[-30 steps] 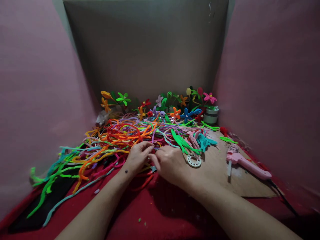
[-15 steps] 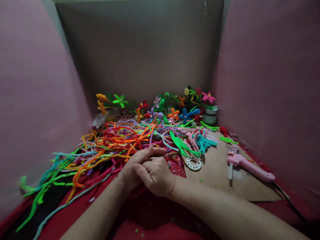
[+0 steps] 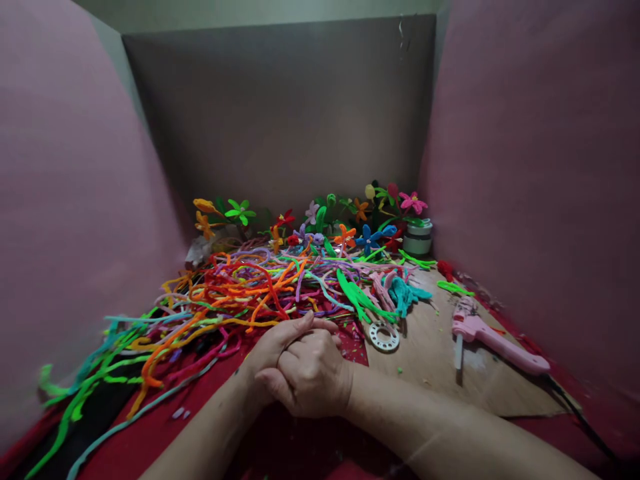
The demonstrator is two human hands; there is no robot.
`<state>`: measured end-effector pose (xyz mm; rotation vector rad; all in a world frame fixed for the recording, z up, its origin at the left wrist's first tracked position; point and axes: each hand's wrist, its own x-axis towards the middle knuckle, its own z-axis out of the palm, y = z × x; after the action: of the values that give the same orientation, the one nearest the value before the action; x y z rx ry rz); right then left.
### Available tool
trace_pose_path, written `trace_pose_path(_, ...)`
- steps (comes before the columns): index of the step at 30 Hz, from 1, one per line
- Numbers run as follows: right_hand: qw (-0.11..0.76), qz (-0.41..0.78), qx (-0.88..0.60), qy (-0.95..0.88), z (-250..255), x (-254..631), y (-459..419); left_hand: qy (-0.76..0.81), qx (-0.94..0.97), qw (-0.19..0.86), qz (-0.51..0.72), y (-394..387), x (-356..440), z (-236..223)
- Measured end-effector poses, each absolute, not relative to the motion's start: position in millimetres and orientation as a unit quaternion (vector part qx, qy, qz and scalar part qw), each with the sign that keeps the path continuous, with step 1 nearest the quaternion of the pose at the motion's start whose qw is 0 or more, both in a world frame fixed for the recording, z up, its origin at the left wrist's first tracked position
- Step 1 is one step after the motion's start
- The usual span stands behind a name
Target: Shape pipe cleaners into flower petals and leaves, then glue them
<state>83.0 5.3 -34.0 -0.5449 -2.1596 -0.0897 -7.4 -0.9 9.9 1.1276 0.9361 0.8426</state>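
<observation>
Above the front of the red cloth (image 3: 210,427), my two hands are clasped together. My right hand (image 3: 317,370) is closed over my left, its thumb bent to the left and its knuckles up. My left hand (image 3: 273,350) wraps around behind it, with the thumb and some fingertips showing past the knuckles. Nothing else shows in either hand, though the space between the palms is hidden. Just beyond the fingers lies a tangled heap of colourful pipe cleaners (image 3: 260,283). A white ring with holes (image 3: 384,337) sits to the right of my hands.
A pink glue gun (image 3: 500,343) with a black cord lies on a brown board (image 3: 425,363) at right. Bundles of green (image 3: 363,297) and teal pipe cleaners (image 3: 405,293) lie nearby. Pipe-cleaner flowers (image 3: 367,239) and a jar (image 3: 417,237) stand at the back. Pink panels (image 3: 530,167) flank the space.
The view has tilted up slightly, so the scene sits a little lower. My hands remain clasped, with the right thumb shifted slightly down and left.
</observation>
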Motion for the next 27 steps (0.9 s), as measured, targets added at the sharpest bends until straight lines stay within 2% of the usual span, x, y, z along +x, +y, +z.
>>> trace_pose_path(9, 0.481, -0.093, -0.204, -0.847, -28.5, 85.9, 4.7, 0.467, 0.591, 0.532, 0.387, 19.4, -9.0, 23.6)
trace_pose_path(14, 0.471, -0.069, -0.198, -0.857, -26.2, 83.8, -1.7, 0.481, 0.703, 0.334, 0.404, 68.6, 6.6, 48.7)
trace_pose_path(16, 0.478, -0.062, -0.195, -0.854, -26.9, 82.5, -2.5, 0.483, 0.773, 0.215, 0.350, 92.9, 20.2, 50.5)
trace_pose_path(18, 0.491, -0.060, -0.196, -0.847, -27.9, 81.2, -1.3, 0.465, 0.852, 0.042, 0.236, 115.4, 36.7, 46.3)
trace_pose_path(24, 0.600, -0.097, -0.153, -0.779, -13.0, 84.7, 1.6, 0.430, 0.892, -0.063, 0.124, 158.7, 81.3, 27.2)
trace_pose_path(27, 0.615, -0.051, -0.196, -0.762, 6.0, 95.7, -5.6, 0.432, 0.894, -0.086, 0.077, 173.0, 89.0, 18.6)
